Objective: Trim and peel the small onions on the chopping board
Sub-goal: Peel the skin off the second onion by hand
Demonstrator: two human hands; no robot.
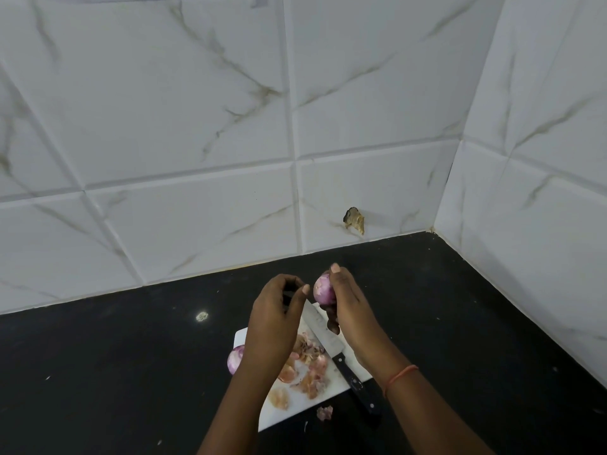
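Observation:
My right hand (pixel 349 310) holds a small purple onion (pixel 322 289) above the far end of the white chopping board (pixel 295 407), fingertip on its top. A dark strip of peel (pixel 332 321) hangs below that onion. My left hand (pixel 277 311) is raised just left of it, fingers curled and thumb pointing toward the onion; I see nothing held in it. A second purple onion (pixel 235 358) lies at the board's left edge, partly hidden by my left forearm. A black-handled knife (pixel 341 359) lies diagonally across the board. Loose peels (pixel 310 369) are scattered on the board.
The board sits on a black countertop (pixel 131 372) in a corner of white marble-pattern tiled walls (pixel 197 142). A peel scrap (pixel 324 412) lies on the counter by the board's near edge. A small white spot (pixel 202 316) marks the counter to the left.

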